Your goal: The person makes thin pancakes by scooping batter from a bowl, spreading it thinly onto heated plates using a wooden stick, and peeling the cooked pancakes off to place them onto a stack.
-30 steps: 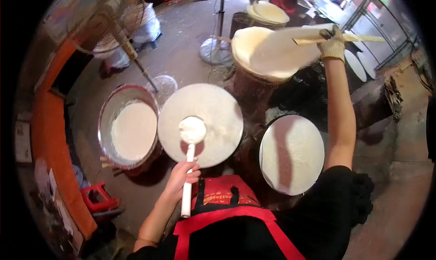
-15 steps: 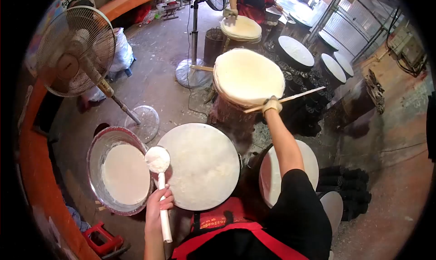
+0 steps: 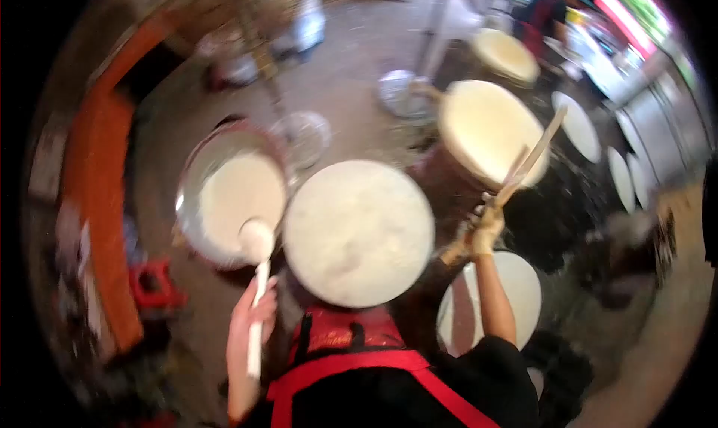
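My left hand [image 3: 253, 308] is wrapped round the white handle of a ladle [image 3: 257, 239]. The ladle's bowl hangs over the near right part of a metal basin [image 3: 188, 179] of pale batter [image 3: 245, 192]. To the right of the basin is a round griddle [image 3: 359, 230], its top covered with a thin pale layer. My right hand [image 3: 488, 230], in a light glove, is closed on a flat wooden stick [image 3: 535, 159] that slants up to the right. Beyond that hand stands a stack of round pale sheets [image 3: 490, 125]. Motion blur hides finer detail.
Below my right forearm lies another round pale plate [image 3: 523, 286]. More round discs [image 3: 577, 127] stand at the right. A co-worker [image 3: 544, 20] bends near a second stack [image 3: 507, 54]. A red stool [image 3: 155, 282] and an orange ledge [image 3: 105, 226] are at the left.
The view has turned, so the scene sits further right. My right hand has drawn back from the stack with the stick, now steeper. The ladle has shifted from the griddle's edge to over the basin.
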{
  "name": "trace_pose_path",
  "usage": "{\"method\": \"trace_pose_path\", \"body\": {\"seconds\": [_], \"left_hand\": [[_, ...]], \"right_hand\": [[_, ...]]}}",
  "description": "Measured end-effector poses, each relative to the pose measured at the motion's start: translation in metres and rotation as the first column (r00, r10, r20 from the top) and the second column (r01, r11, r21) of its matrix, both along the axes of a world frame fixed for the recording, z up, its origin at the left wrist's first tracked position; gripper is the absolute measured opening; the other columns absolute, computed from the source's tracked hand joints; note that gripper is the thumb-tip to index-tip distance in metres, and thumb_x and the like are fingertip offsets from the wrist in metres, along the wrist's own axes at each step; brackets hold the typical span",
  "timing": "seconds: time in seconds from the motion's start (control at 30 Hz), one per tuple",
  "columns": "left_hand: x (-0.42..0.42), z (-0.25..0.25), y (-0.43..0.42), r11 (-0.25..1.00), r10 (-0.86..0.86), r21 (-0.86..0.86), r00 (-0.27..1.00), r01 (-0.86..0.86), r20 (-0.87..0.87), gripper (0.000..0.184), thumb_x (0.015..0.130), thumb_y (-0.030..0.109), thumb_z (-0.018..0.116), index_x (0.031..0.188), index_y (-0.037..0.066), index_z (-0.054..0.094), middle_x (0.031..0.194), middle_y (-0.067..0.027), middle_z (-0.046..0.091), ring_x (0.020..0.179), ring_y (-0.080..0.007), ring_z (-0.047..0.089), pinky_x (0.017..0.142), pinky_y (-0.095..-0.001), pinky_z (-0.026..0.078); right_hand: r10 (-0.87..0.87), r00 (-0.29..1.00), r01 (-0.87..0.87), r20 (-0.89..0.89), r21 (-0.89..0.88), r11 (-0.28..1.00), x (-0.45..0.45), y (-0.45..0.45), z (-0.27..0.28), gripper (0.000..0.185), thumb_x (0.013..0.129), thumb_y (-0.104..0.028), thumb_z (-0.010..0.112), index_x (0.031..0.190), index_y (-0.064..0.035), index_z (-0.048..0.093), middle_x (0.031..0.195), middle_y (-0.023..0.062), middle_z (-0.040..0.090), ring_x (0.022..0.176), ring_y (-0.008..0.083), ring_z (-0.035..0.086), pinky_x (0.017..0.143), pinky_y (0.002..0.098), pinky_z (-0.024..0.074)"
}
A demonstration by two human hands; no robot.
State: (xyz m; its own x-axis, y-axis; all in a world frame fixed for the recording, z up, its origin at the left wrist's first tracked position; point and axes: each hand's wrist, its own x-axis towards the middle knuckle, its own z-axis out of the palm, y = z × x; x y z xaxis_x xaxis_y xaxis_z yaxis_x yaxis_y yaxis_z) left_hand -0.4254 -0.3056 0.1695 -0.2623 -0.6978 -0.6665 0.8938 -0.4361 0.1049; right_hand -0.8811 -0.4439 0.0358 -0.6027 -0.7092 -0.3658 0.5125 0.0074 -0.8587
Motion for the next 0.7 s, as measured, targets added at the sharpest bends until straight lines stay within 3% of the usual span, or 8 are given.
{"method": "trace_pose_path", "body": {"seconds": [0.1, 0.17, 0.23, 0.3, 0.43, 0.57, 0.63, 0.7], "left_hand": [[0.01, -0.02, 0.001, 0.991, 0.118, 0.078, 0.984, -0.108, -0.131, 0.033, 0.098, 0.026, 0.04, 0.113, -0.003, 0.043, 0.064, 0.0003, 0.04, 0.044, -0.0065, 0.037, 0.037, -0.0183, 0.034], [0.01, -0.044, 0.002, 0.985, 0.156, -0.081, 0.987, -0.153, 0.03, 0.028, 0.097, 0.02, 0.042, 0.111, -0.005, 0.043, 0.07, -0.0013, 0.043, 0.054, -0.0071, 0.042, 0.043, -0.0181, 0.037], [0.017, -0.063, -0.012, 0.948, 0.28, 0.061, 0.906, -0.314, 0.317, 0.026, 0.094, 0.013, 0.046, 0.11, -0.007, 0.042, 0.076, -0.0038, 0.045, 0.062, -0.0078, 0.044, 0.047, -0.017, 0.038], [0.045, -0.094, -0.023, 0.948, 0.289, 0.033, 0.9, -0.316, 0.325, 0.019, 0.092, 0.008, 0.049, 0.102, -0.006, 0.043, 0.079, -0.0053, 0.046, 0.061, -0.008, 0.043, 0.046, -0.0163, 0.036], [0.193, -0.172, -0.062, 0.967, 0.243, -0.012, 0.916, -0.253, 0.318, 0.007, 0.089, 0.007, 0.049, 0.087, 0.001, 0.044, 0.072, -0.0031, 0.045, 0.052, -0.0073, 0.04, 0.043, -0.0184, 0.033], [0.286, -0.26, -0.124, 0.955, 0.182, 0.167, 0.929, -0.245, 0.321, 0.014, 0.085, 0.006, 0.048, 0.073, 0.004, 0.041, 0.059, -0.0023, 0.043, 0.043, -0.0095, 0.037, 0.038, -0.0233, 0.031], [0.31, -0.308, -0.149, 0.935, 0.215, 0.174, 0.882, -0.31, 0.418, 0.016, 0.083, 0.004, 0.044, 0.069, 0.006, 0.038, 0.056, -0.0017, 0.039, 0.043, -0.0118, 0.038, 0.038, -0.0259, 0.033], [0.323, -0.404, -0.169, 0.918, 0.231, 0.146, 0.795, -0.37, 0.561, 0.014, 0.082, 0.003, 0.042, 0.069, 0.007, 0.037, 0.057, -0.0025, 0.04, 0.043, -0.0129, 0.039, 0.038, -0.0267, 0.034]], "right_hand": [[0.623, 0.781, -0.622, -0.044, 0.041, 0.782, 0.035, -0.011, 0.054, 0.035, 0.095, -0.034, 0.043, 0.114, -0.0062, 0.053, 0.063, -0.0026, 0.05, 0.043, 0.0056, 0.038, 0.037, 0.0199, 0.0285], [0.85, 0.527, -0.817, 0.022, 0.288, 0.499, 0.05, -0.029, 0.082, 0.039, 0.094, -0.028, 0.045, 0.127, -0.0068, 0.045, 0.065, 0.0022, 0.057, 0.043, 0.0067, 0.045, 0.036, 0.0205, 0.0316], [0.948, 0.319, -0.929, -0.003, 0.198, 0.314, 0.09, -0.02, 0.106, 0.047, 0.093, -0.022, 0.047, 0.136, -0.0085, 0.034, 0.066, 0.0067, 0.06, 0.043, 0.0084, 0.049, 0.034, 0.0216, 0.0341], [0.999, 0.05, -0.954, 0.007, 0.297, 0.046, 0.125, -0.039, 0.105, 0.053, 0.092, -0.016, 0.048, 0.14, -0.0095, 0.027, 0.069, 0.0084, 0.061, 0.045, 0.0099, 0.05, 0.037, 0.0219, 0.0357], [0.961, -0.19, -0.858, -0.2, 0.51, -0.064, 0.264, -0.097, 0.083, 0.046, 0.093, -0.022, 0.05, 0.135, -0.0094, 0.039, 0.071, 0.004, 0.059, 0.052, 0.0085, 0.05, 0.043, 0.0237, 0.0381], [0.953, -0.24, -0.752, -0.182, 0.655, -0.065, 0.368, -0.193, 0.03, 0.04, 0.09, -0.023, 0.057, 0.126, -0.0066, 0.051, 0.071, 0.0001, 0.056, 0.053, 0.0092, 0.048, 0.045, 0.0252, 0.0392], [0.996, -0.079, -0.881, -0.037, 0.47, -0.053, 0.386, -0.261, -0.071, 0.039, 0.089, -0.023, 0.058, 0.124, -0.0066, 0.053, 0.068, 0.0006, 0.055, 0.051, 0.0094, 0.046, 0.043, 0.0264, 0.0356], [0.972, -0.218, -0.818, -0.086, 0.559, -0.134, 0.446, -0.284, -0.055, 0.039, 0.09, -0.018, 0.055, 0.127, -0.0079, 0.051, 0.068, 0.0011, 0.054, 0.049, 0.0095, 0.043, 0.042, 0.0272, 0.0332]]}}
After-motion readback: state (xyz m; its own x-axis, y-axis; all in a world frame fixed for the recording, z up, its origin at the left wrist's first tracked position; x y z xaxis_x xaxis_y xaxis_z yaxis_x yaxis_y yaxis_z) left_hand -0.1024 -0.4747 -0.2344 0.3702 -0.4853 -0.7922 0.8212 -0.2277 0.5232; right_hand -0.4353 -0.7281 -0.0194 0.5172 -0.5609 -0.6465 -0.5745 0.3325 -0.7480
